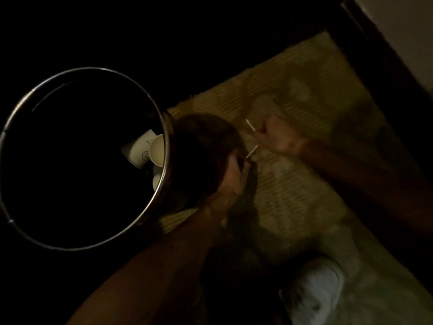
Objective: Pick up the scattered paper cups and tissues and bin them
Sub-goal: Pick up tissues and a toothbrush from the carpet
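On the mat (304, 188) beside the bin (98, 69), right hand (278, 137) pinches a white stick (250, 125); left hand (230, 177) unclear.

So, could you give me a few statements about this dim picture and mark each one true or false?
1. The bin has a shiny metal rim. True.
2. The bin is empty. False: a paper cup lies inside it.
3. Both hands are inside the bin. False: the left hand and the right hand are outside it, over the woven mat.
4. The right hand lies flat and open. False: its fingers are curled, with a thin white stick at their tip.
5. A pale shoe shows at the lower right. True.
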The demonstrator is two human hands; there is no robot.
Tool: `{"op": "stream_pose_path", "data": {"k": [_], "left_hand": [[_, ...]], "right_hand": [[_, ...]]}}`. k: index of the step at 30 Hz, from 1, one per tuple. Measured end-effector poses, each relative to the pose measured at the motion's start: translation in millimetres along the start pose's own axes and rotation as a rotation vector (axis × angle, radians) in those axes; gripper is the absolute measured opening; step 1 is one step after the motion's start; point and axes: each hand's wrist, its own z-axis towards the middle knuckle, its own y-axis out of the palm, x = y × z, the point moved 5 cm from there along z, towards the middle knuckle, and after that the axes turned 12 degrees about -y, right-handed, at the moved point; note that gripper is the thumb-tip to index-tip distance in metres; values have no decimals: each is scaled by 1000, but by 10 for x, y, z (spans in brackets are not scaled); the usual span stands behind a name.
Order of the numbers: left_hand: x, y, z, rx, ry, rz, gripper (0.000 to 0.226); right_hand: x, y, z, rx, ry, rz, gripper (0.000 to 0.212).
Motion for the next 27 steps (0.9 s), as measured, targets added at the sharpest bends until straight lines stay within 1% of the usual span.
{"op": "stream_pose_path", "data": {"k": [1, 2, 3, 5, 6, 9, 13, 14, 15, 17, 18, 21, 23, 26, 27], "left_hand": [[52, -46, -80, -55, -10, -45, 18], [177, -129, -222, -73, -5, -30, 7], [304, -195, -371, -117, -8, -8, 6], [608, -333, -695, -225, -11, 35, 19], [799, -442, -905, -277, -19, 24, 21], [1345, -785, -1543, -383, -91, -105, 17], [2040, -1062, -2328, -511, -183, -234, 11], [2181, -1100, -2487, -543, -194, -231, 13], [2292, -1121, -2625, -567, -204, -225, 18], [2459, -1128, -2874, -619, -180, -146, 27], [2531, -1115, -2993, -649, -136, -64, 27], [2634, -1004, -3329, -800, 24, 196, 16], [2652, -901, -3551, -893, 116, 368, 15], [2579, -733, -3892, -943, 243, 601, 18], [2523, -661, -4008, -959, 277, 668, 19]], "right_hand": [[50, -101, -246, -33, 61, 53, 11], [56, -192, -512, -53, 97, 132, 7], [12, -277, -769, -76, 143, 190, 11], [-148, -529, -1260, -58, 228, 233, 14], [-253, -660, -1483, -45, 256, 270, 16], [-708, -1043, -2177, -34, 365, 571, 20], [-1291, -1536, -2861, 144, 427, 908, 7], [-1399, -1631, -2998, 205, 431, 990, 3], [-1494, -1714, -3138, 271, 450, 1065, 8], [-1634, -1818, -3419, 391, 483, 1147, 16], [-1693, -1834, -3565, 432, 499, 1170, 15], [-1871, -1771, -4025, 509, 516, 1255, 13], [-1972, -1651, -4349, 575, 542, 1315, 11], [-2139, -1427, -4822, 683, 638, 1372, 19], [-2194, -1338, -4957, 718, 668, 1382, 15]]}}
